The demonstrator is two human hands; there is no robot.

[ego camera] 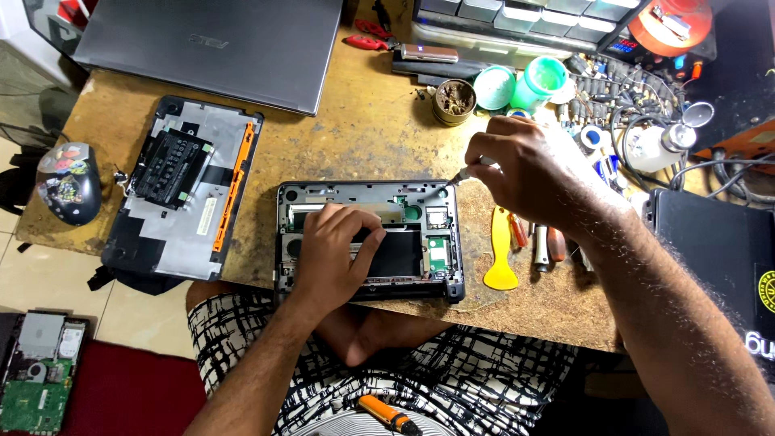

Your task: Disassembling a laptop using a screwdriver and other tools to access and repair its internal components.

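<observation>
our left hand (333,246) presses flat, fingers spread, on the opened laptop base (370,240); our right hand (529,165) pinches a screwdriver (467,171) at its corner.

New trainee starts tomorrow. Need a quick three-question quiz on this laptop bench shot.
1. True or false: the left hand rests flat on the opened grey laptop base.
2. Which lies just right of that base? A) yellow plastic pry tool B) closed grey laptop C) removed black keyboard panel with orange strip
3. What does the right hand hold, and where does its tip point?

Key: 1 true. 2 A. 3 A slim screwdriver, tip at the base's upper right corner.
</observation>
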